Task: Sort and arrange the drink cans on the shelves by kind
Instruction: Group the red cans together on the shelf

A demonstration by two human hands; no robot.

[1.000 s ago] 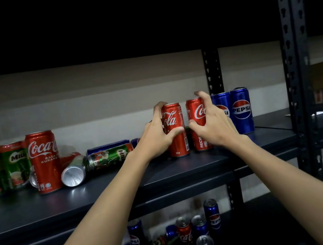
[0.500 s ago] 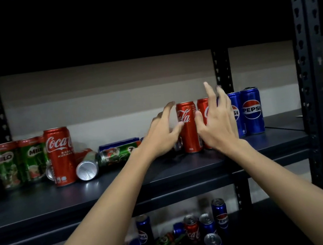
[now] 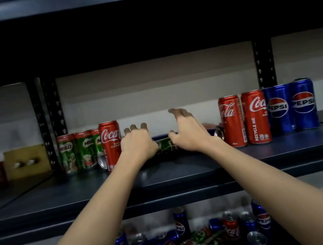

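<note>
Fingers of the left hand (image 3: 137, 144) curl over something just right of the lone upright Coca-Cola can (image 3: 111, 144); what they hold, if anything, I cannot tell. Those of the right hand (image 3: 189, 134) are spread apart above the tipped green Milo can (image 3: 165, 146), thumb at its far side, not clamped.

Judging by this, the step in hand is clearing the fallen cans mid-shelf. Next the Milo can wants gripping and standing with the upright Milo cans (image 3: 79, 151) at far left.

Sorted Coca-Cola (image 3: 244, 119) and Pepsi cans (image 3: 291, 107) stand right. Open shelf (image 3: 185, 173) lies near the front edge, so lift rather than slide.
</note>
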